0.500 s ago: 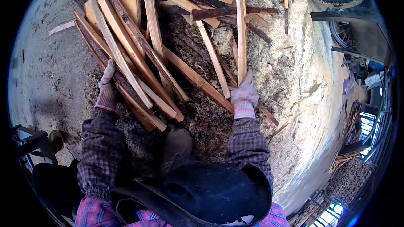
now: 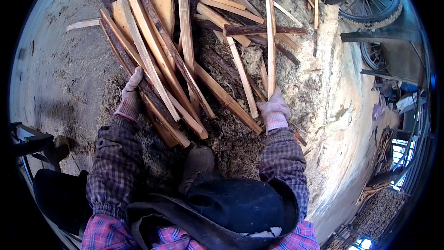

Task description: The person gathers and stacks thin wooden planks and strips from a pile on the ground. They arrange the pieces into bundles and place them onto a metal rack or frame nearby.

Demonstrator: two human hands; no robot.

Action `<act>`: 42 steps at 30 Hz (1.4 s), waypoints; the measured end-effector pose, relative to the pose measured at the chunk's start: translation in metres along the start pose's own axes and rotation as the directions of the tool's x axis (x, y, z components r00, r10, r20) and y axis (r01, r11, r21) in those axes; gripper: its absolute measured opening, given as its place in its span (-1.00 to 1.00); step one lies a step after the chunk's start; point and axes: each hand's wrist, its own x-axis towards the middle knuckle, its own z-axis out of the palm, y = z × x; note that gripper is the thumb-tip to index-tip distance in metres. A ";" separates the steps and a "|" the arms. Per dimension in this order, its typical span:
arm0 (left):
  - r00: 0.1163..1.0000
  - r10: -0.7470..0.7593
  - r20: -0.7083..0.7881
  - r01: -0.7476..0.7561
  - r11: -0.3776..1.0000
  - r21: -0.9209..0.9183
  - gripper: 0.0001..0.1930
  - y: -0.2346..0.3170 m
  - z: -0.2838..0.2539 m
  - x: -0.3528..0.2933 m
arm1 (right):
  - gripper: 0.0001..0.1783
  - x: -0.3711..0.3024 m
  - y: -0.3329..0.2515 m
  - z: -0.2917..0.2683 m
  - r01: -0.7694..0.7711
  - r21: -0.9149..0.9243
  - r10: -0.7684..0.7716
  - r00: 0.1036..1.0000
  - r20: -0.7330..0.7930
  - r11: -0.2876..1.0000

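Note:
A bundle of long, split wooden strips (image 2: pixel 159 48), some with dark bark, slants across the ground in front of me. My left hand (image 2: pixel 131 93), in a pale knitted glove, grips the bundle's outer left edge; its thumb shows on top and the other fingers are hidden beneath the wood. My right hand (image 2: pixel 274 109), gloved too, is closed around the lower end of a narrow pale strip (image 2: pixel 271 48) that points away from me. Just left of that hand lies the near end of another thin strip (image 2: pixel 241 76). A thicker strip (image 2: pixel 226 97) lies between my hands.
More strips and bark pieces (image 2: pixel 259 30) lie crosswise beyond my hands. Sawdust covers the ground (image 2: pixel 323 111). A spoked wheel (image 2: pixel 372 7) stands at the far right. My shoe (image 2: pixel 199 163) is close to the bundle, and a dark apron (image 2: pixel 240 208) hangs below.
The wood and both hands sit further right in the picture, and the far pile shows more, as the view has shifted. Both hands keep their hold on the strips.

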 end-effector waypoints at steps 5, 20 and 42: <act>1.000 -0.026 -0.012 0.025 0.999 -0.023 -0.48 0.008 0.006 -0.016 | -0.20 -0.010 0.002 -0.007 -0.109 -0.111 0.119 0.989 0.091 0.988; 0.997 -0.082 -0.016 0.081 0.994 -0.077 -0.57 -0.004 -0.037 0.000 | -0.16 0.022 0.036 0.032 0.018 -0.064 -0.015 0.999 0.049 0.998; 0.998 0.011 -0.060 -0.012 1.000 -0.019 -0.49 -0.004 -0.028 -0.002 | -0.37 -0.044 0.237 0.088 -0.207 0.616 0.214 0.975 0.063 0.760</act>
